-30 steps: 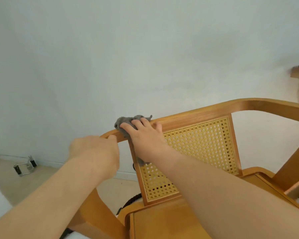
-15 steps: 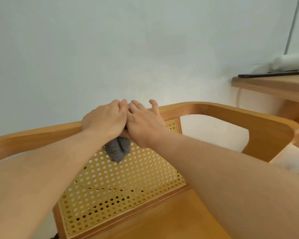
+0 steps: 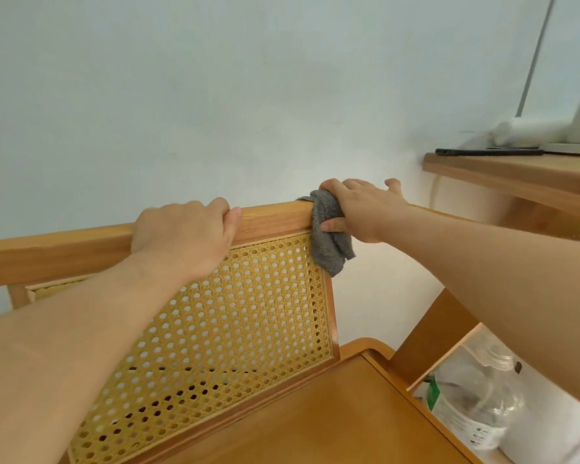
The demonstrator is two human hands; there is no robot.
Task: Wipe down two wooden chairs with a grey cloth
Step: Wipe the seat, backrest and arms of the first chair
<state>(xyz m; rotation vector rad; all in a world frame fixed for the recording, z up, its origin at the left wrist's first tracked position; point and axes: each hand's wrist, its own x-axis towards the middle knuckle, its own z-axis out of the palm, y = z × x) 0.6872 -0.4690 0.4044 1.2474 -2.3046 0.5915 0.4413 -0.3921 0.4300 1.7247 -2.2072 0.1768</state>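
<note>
A wooden chair with a curved top rail and a woven cane back panel fills the lower half of the view. My left hand grips the top rail near its middle, fingers curled over the far side. To its right, my right hand holds the grey cloth wrapped over the rail, thumb pinching it from the front. The cloth's loose end hangs down past the cane panel's upper right corner. Only this one chair is in view.
A white wall stands close behind the chair. At the right is a wooden table with a dark flat object and white things on it. A clear plastic bottle lies low at the right, beside the seat.
My hands were together at the rail's middle with the cloth hanging below them. Now the right hand has slid the cloth to the right along the rail, and the left hand stays gripping the rail.
</note>
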